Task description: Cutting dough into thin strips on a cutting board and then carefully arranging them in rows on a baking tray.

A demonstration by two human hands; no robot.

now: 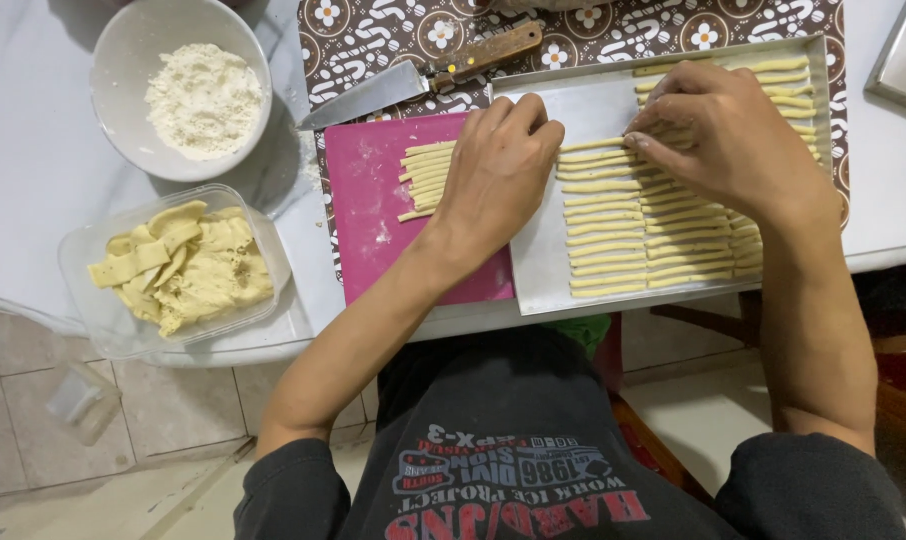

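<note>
The left hand (498, 170) rests palm down across the seam between the pink cutting board (373, 215) and the metal tray (533, 270), its fingers curled narrow with the tips tucked toward 12 o'clock; whether they pinch anything cannot be told. The right hand (718, 140) lies over the tray, fingers drawn together and touching the topmost dough strip (591, 145) of the left column. That strip lies flat, its long axis running 9 to 3 o'clock, parallel to the rows of dough strips (638, 235) below it. A small pile of cut strips (425, 180) waits on the board, at 9 o'clock of the left hand. On the tabletop (33, 150), a knife (423, 75) lies at 12 o'clock of the board, a flour bowl (183, 90) and a dough tub (173, 270) well off at 9 o'clock.
</note>
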